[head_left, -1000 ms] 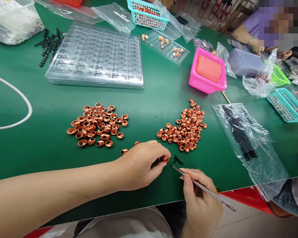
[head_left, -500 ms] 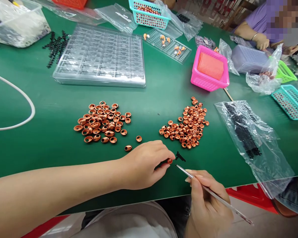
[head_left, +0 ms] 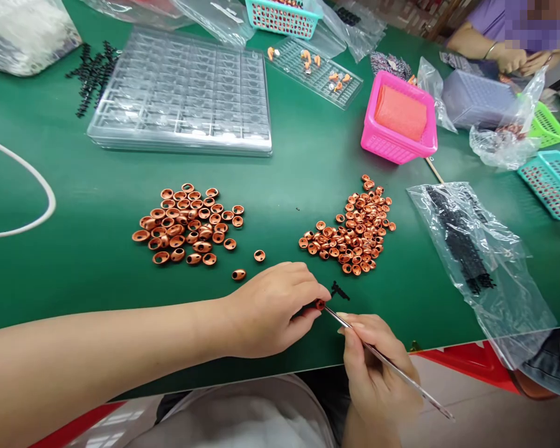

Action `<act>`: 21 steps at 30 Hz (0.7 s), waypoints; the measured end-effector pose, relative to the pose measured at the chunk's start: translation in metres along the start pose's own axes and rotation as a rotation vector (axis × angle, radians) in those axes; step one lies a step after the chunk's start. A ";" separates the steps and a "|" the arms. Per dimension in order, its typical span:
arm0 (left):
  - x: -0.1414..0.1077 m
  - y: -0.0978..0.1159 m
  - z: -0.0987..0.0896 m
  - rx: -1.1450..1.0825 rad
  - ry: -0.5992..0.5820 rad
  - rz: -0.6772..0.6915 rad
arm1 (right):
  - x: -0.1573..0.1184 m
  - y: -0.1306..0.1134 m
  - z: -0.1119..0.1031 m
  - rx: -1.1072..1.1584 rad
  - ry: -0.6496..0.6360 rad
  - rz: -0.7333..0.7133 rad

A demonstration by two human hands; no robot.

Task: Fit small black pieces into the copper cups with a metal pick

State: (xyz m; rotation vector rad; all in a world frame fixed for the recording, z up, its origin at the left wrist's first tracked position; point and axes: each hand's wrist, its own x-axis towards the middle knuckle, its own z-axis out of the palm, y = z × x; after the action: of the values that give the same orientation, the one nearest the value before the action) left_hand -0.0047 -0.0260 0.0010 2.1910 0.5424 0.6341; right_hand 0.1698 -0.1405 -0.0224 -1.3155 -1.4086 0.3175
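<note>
Between thumb and fingers, my left hand (head_left: 275,308) pinches a small copper-coloured shell (head_left: 320,304) with a hole in it, low over the table. My right hand (head_left: 378,367) grips a thin metal rod-shaped tool (head_left: 392,362) like a pen, its narrow tip at the held shell. Whether the tip is inside the shell or only touching it, I cannot tell. Just beyond my fingertips lie a few tiny black parts (head_left: 340,290). One heap of copper shells (head_left: 364,227) is past my hands on the right, and another group of shells (head_left: 182,227) spreads out at left.
Clear plastic trays (head_left: 182,93) are stacked on the green table (head_left: 280,180). A pink basket (head_left: 399,118) holds an orange-red block. To the right lies a plastic bag (head_left: 476,249) with black parts. A white cable (head_left: 42,183) curves in at left. Across the table, a person in purple (head_left: 485,37) sits.
The tool in my right hand has moved left, and its tip now reaches the copper shell. My left hand stays about where it was, still holding the shell. The view has shifted slightly.
</note>
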 end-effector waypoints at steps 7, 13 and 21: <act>0.002 -0.001 0.000 0.008 0.010 0.006 | -0.001 -0.001 -0.001 -0.010 -0.015 -0.006; 0.002 -0.001 0.000 0.009 -0.004 0.005 | -0.001 -0.003 0.000 -0.042 -0.031 -0.036; 0.002 -0.001 0.000 0.013 -0.006 0.007 | -0.001 -0.004 0.000 -0.076 -0.057 -0.064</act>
State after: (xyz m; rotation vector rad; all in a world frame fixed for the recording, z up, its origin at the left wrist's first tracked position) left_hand -0.0035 -0.0241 0.0005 2.2069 0.5371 0.6293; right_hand 0.1679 -0.1428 -0.0199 -1.3290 -1.5205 0.2626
